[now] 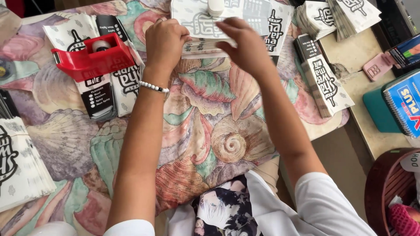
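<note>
- Step in hand, as judged: folding or creasing a printed paper sheet [205, 22] at the far edge of the shell-patterned cloth [210, 113].
- Left hand [165, 41]: closed in a loose fist, fingers curled under and pinching the left part of the sheet's near edge; beaded bracelet [153, 87] at the wrist.
- Right hand [247, 43]: fingers pressed together and extended, thumb beneath, gripping the same edge from the right.
- Sheet position: flat between both hands, lower edge doubled into a thin layered fold; small white object [215, 6] resting on its top, kind not discernible.
- Red tape dispenser [89, 57]: left of the left hand, on top of finished packets [98, 94].
- Further stacks: near left [19, 166], right of the cloth [326, 85], far right [337, 15].
- Next move, as judged: calls for even pressure along the fold, with edges aligned before any tape; dispenser lies within reach of the left hand.
- Risk, as judged: skewed crease if one hand pulls harder.
</note>
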